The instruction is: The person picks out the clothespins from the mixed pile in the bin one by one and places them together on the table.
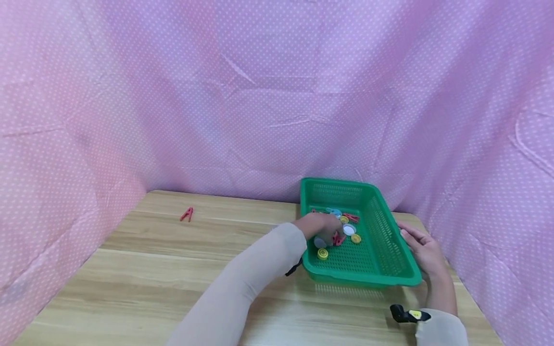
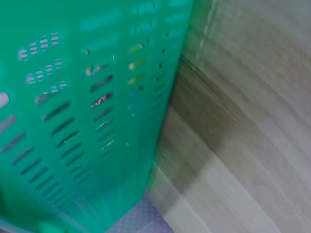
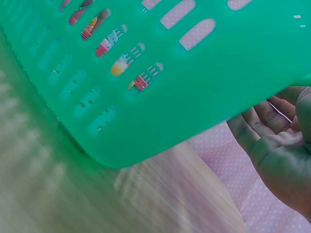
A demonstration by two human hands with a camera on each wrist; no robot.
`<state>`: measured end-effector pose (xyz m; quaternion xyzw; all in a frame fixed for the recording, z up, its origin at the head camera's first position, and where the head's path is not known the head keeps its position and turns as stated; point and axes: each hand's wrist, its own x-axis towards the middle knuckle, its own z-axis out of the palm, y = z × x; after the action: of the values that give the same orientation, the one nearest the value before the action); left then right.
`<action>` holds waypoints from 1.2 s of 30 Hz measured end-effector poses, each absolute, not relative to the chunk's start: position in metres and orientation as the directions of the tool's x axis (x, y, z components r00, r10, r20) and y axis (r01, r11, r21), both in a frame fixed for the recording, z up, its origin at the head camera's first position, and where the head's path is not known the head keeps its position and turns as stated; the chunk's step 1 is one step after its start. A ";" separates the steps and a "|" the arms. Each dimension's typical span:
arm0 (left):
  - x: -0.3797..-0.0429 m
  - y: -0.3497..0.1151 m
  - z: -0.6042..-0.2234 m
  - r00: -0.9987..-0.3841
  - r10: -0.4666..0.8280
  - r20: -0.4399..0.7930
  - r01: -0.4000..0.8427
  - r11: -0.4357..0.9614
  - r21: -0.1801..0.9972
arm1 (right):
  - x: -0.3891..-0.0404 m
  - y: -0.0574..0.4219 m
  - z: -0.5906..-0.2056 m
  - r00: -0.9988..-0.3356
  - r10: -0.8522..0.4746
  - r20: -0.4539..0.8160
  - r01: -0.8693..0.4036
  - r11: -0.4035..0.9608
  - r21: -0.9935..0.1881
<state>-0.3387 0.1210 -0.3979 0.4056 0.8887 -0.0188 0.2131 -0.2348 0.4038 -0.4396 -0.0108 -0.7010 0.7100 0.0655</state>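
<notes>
A green plastic basket (image 1: 391, 240) sits at the right of the table, its near end seeming raised off the wood. My left hand (image 1: 327, 228) reaches inside over its left rim, and the fingers pinch a red clothespin (image 1: 338, 239); the fingertips are partly hidden. Around that hand lie a grey round piece (image 1: 320, 242), yellow round caps (image 1: 322, 253), a white cap (image 1: 349, 229), a blue piece (image 1: 334, 212) and another red clothespin (image 1: 351, 217). My right hand (image 1: 426, 254) holds the basket's right rim from outside; in the right wrist view its fingers (image 3: 266, 119) show below the rim.
One more red clothespin (image 1: 186, 214) lies on the wooden table (image 1: 173, 269), far to the left. Pink dotted cloth (image 1: 259, 120) hangs behind the table and along both sides. In the left wrist view the basket's slotted wall (image 2: 97, 145) fills the left half.
</notes>
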 end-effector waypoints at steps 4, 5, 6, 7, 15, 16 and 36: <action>-0.331 0.127 -0.398 -0.516 0.752 -0.409 0.768 0.618 0.167 | -0.235 0.405 -0.441 -0.992 0.108 0.068 -0.071 -0.024 -0.997; -0.330 0.128 -0.398 -0.504 0.757 -0.416 0.774 0.610 0.171 | -0.235 0.405 -0.441 -0.992 0.110 0.067 -0.070 -0.028 -0.997; -0.329 0.129 -0.398 -0.498 0.757 -0.423 0.773 0.609 0.179 | -0.235 0.404 -0.441 -0.992 0.110 0.067 -0.070 -0.028 -0.997; -0.328 0.131 -0.398 -0.495 0.761 -0.420 0.777 0.603 0.177 | -0.235 0.404 -0.441 -0.992 0.110 0.067 -0.070 -0.027 -0.997; -0.332 0.129 -0.401 -0.537 0.780 -0.321 0.793 0.597 0.125 | -0.234 0.404 -0.440 -0.991 0.116 0.068 -0.070 -0.019 -0.997; -0.332 0.129 -0.402 -0.534 0.787 -0.311 0.801 0.588 0.113 | -0.234 0.405 -0.441 -0.991 0.117 0.070 -0.072 -0.017 -0.997; -0.344 0.127 -0.413 -0.548 0.790 -0.276 0.798 0.592 0.113 | -0.234 0.403 -0.441 -0.988 0.129 0.089 -0.089 0.005 -0.996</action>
<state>-0.3435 0.1273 -0.4132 0.4513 0.8795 -0.0130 0.1504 -0.2336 0.4031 -0.4411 -0.0142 -0.7047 0.7052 0.0771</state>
